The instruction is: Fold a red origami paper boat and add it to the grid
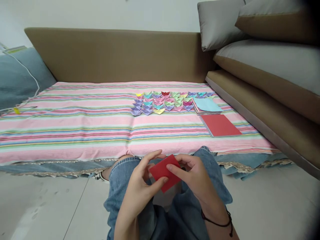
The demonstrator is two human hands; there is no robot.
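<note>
Above my lap I hold a small folded square of red paper, tilted with one corner up. My left hand grips its left side, thumb across the front and fingers behind. On the right side, my right hand pinches the paper with the thumb on top; its other fingers are partly hidden behind. Beyond my knees, several rows of small folded paper boats in many colours sit on the striped cloth. To their right lie a stack of light blue paper and a stack of red paper.
Grey and brown cushions are piled along the right side. A brown backrest runs along the back against the wall. At the left, a white cable crosses a blue-grey cushion. Pale tiles cover the floor.
</note>
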